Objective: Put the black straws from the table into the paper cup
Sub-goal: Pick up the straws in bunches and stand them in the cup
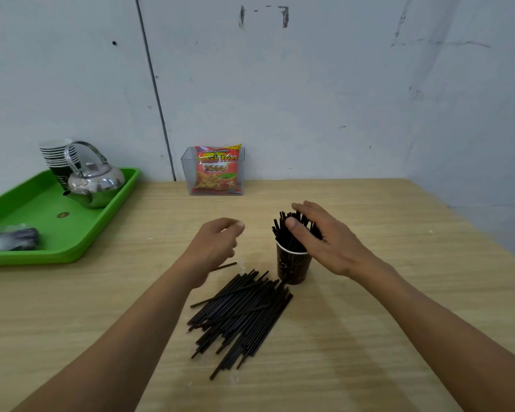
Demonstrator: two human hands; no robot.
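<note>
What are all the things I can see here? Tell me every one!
Loose straws: many, black, piled on table
Cup straws: many, black, standing in cup
Paper cup: one, dark brown, mid-table
Table: one, light wood
Tray: one, green, left
Kettle: one, silver, on tray
Cup stack: one, dark, behind kettle
Plastic bag: one, clear, on tray
Box: one, clear, by wall
Snack packet: one, red, in box
Left hand: one, empty, above pile
Right hand: one, gripping cup straws
</note>
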